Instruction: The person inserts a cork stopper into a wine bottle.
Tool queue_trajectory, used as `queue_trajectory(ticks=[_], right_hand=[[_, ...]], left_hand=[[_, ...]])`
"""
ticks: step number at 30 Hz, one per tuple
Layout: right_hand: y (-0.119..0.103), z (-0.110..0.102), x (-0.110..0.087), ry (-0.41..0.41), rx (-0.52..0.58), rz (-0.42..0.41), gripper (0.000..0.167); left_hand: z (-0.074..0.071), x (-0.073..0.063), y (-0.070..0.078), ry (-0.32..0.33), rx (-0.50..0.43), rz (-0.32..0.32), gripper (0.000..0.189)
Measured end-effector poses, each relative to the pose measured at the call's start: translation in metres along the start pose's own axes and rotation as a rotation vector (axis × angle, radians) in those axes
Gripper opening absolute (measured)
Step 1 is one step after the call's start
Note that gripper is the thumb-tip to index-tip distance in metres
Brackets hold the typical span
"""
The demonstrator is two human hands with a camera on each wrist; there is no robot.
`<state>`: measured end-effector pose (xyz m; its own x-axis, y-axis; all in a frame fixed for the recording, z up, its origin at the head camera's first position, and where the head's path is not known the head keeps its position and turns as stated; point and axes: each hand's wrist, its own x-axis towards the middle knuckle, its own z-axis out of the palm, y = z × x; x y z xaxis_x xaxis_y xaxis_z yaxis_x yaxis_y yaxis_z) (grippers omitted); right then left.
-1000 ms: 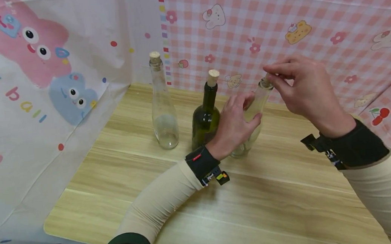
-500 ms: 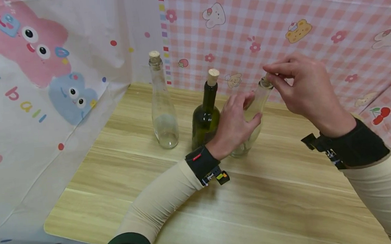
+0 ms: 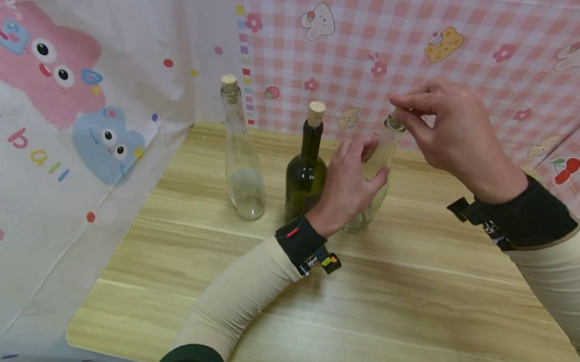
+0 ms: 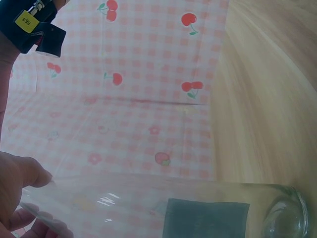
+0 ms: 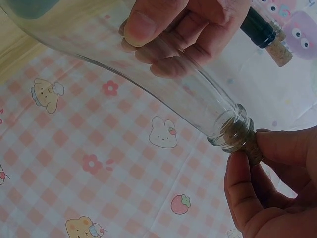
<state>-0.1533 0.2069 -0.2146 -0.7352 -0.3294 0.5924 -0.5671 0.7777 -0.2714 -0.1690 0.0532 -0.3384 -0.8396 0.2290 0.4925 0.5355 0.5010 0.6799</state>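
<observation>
In the head view my left hand [image 3: 348, 182] grips a clear glass bottle [image 3: 373, 209] round its upper part. The bottle leans to the right, its base down at the table. My right hand [image 3: 453, 130] pinches a cork [image 5: 253, 152] between thumb and fingers at the bottle's mouth. Part of that cork shows inside the glass neck in the right wrist view. A dark square patch [image 4: 205, 218] shows on the bottle's side in the left wrist view. Just left of my left hand stands a dark green bottle [image 3: 302, 183], partly hidden by it, with a cork [image 3: 317, 112] sticking up from its neck.
Another clear bottle [image 3: 243, 167] stands upright further left, a cork [image 3: 229, 83] in its mouth. All stand on a wood-grain table [image 3: 379, 304]. Behind hangs a pink checked cloth [image 3: 352, 59]; a white cartoon-printed sheet [image 3: 144, 40] covers the left side.
</observation>
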Motion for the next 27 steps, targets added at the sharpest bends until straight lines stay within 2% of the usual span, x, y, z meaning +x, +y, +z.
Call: queue_trajectory(ticks=[21, 27], right_hand=[[0.0002, -0.0006, 0.0011, -0.004, -0.01, -0.021, 0.024], [-0.0016, -0.0063, 0.0055, -0.057, -0.044, -0.032, 0.024]], left_hand=[[0.0009, -0.0001, -0.0001, 0.005, -0.008, 0.005, 0.052], [0.0006, -0.0007, 0.0006, 0.003, -0.014, 0.002, 0.052]])
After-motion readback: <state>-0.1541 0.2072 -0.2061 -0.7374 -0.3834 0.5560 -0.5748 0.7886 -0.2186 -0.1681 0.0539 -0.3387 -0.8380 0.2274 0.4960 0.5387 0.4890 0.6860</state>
